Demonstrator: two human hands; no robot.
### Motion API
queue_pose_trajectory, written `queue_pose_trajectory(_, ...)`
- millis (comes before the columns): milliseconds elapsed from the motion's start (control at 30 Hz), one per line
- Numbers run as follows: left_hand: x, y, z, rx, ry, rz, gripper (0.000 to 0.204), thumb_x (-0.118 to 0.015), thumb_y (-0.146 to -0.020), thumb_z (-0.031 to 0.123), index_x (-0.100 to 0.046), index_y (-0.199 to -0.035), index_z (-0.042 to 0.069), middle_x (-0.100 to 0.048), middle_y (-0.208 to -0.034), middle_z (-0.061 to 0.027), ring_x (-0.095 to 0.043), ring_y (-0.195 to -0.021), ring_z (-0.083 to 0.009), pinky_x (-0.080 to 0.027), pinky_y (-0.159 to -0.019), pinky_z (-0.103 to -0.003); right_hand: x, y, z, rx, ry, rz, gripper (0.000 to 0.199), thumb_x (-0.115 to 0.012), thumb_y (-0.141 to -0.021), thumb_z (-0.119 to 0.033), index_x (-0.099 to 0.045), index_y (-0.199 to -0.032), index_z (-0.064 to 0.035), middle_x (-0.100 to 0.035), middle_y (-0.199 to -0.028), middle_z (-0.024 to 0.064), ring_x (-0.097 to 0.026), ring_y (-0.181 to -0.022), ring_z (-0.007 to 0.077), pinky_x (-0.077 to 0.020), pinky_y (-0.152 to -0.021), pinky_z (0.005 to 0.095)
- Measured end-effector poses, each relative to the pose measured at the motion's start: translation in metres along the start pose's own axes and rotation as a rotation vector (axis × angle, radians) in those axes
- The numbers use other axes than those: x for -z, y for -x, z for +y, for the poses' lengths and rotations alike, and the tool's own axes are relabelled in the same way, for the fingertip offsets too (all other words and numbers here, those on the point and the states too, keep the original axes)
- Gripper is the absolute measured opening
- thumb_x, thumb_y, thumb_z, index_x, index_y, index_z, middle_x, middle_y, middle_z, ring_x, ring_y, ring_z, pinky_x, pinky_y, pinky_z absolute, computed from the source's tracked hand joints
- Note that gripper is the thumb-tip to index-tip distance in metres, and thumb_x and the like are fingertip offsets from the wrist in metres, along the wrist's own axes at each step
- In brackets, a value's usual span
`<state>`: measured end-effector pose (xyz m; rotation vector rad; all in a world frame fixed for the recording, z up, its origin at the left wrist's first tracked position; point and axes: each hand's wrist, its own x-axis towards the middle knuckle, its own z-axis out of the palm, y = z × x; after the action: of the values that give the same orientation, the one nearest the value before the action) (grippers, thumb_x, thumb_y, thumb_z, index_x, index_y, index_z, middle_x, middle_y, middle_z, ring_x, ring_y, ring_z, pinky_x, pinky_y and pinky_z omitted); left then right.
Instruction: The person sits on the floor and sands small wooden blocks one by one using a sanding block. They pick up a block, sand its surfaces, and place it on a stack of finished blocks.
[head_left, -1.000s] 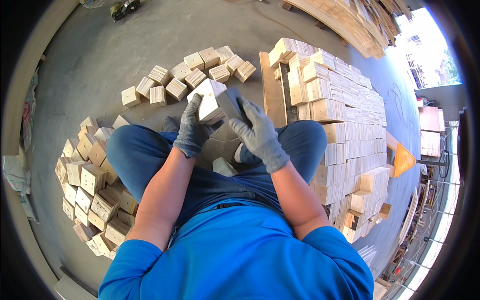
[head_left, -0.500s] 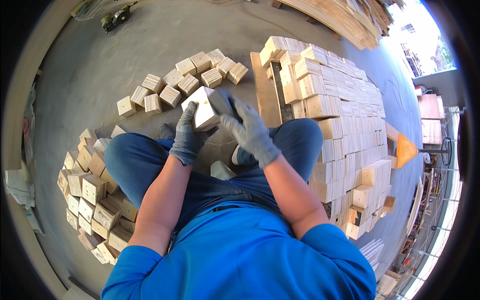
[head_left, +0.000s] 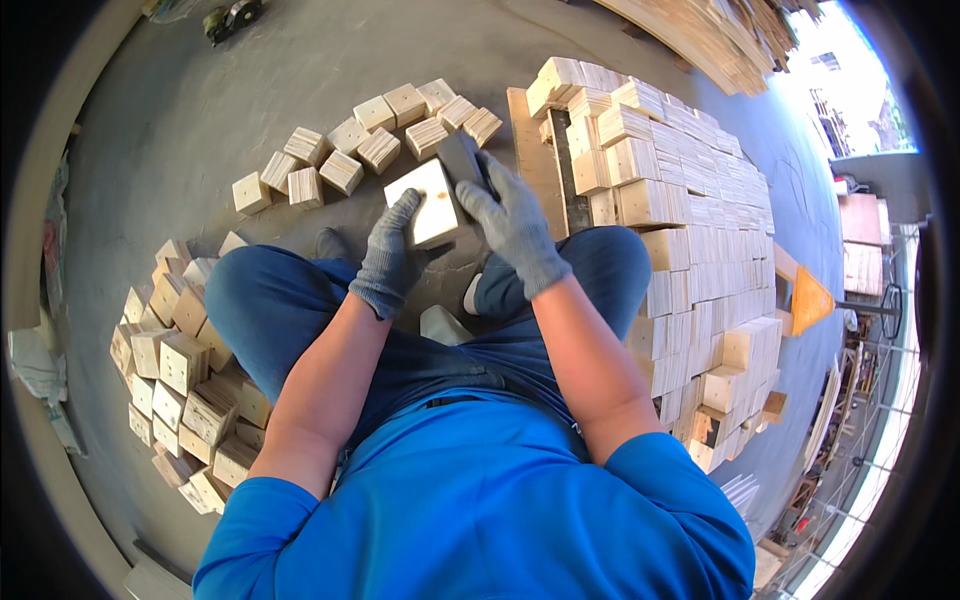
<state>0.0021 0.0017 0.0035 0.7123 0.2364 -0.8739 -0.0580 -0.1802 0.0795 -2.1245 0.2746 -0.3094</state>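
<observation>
Between my knees, my left hand [head_left: 390, 258], in a grey knit glove, grips a pale wooden block [head_left: 432, 205]. Its thumb lies over the block's top face; the fingers underneath are mostly hidden. My right hand [head_left: 515, 220], gloved the same way, closes round a dark grey sanding block [head_left: 460, 160]. That sanding block is held against the right-hand side of the wooden block, near its far corner. Just beyond, a loose cluster of wooden blocks [head_left: 341, 173] rests on the grey floor.
To my right, rows of stacked wooden blocks [head_left: 700, 250] sit on a wooden pallet [head_left: 532, 150]. A heaped pile of blocks [head_left: 185, 362] lies by my left knee. Farther off are a power tool [head_left: 232, 20], stacked planks [head_left: 700, 45] and a yellow triangular piece [head_left: 811, 300].
The wooden block and both hands have shifted slightly right. The sanding block has moved away from me along the block's side, and the block's top face now shows more squarely.
</observation>
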Motion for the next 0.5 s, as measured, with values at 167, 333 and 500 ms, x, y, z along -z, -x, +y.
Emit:
queue_pose_trajectory(167,0.011,-0.011,0.01,-0.043,0.191,0.053,0.058,-0.072,-0.096,0.049,-0.057,-0.141,0.015,-0.067,-0.127,-0.0077,-0.065,-0.111,-0.0261,-0.051,-0.092,-0.051,-0.014,0.053,-0.014,0.028,0.001,-0.036,0.061,-0.071,-0.099,-0.035,-0.055,-0.145,0.0024,-0.066,-0.127,0.027,-0.066,-0.118,0.04,-0.0531,-0.097,0.0456)
queue_pose_trajectory(333,0.005,-0.005,-0.001,0.05,-0.035,0.081,0.059,-0.073,-0.096,0.048,-0.057,-0.141,0.013,-0.066,-0.13,-0.0106,-0.063,-0.121,-0.0293,-0.05,-0.103,-0.058,-0.01,0.01,-0.003,-0.094,-0.113,-0.047,0.057,-0.071,-0.1,-0.03,-0.055,-0.145,0.0017,-0.07,-0.122,0.025,-0.069,-0.113,0.0321,-0.0538,-0.096,0.04)
queue_pose_trajectory(500,-0.013,0.008,-0.003,0.091,-0.074,0.025,0.059,-0.077,-0.093,0.043,-0.058,-0.138,0.01,-0.069,-0.123,-0.0102,-0.067,-0.115,-0.0289,-0.053,-0.095,-0.059,-0.007,-0.016,0.031,-0.157,-0.196,0.014,0.054,-0.068,-0.103,-0.025,-0.054,-0.147,0.0026,-0.069,-0.123,0.015,-0.065,-0.108,0.0191,-0.0517,-0.097,0.0321)
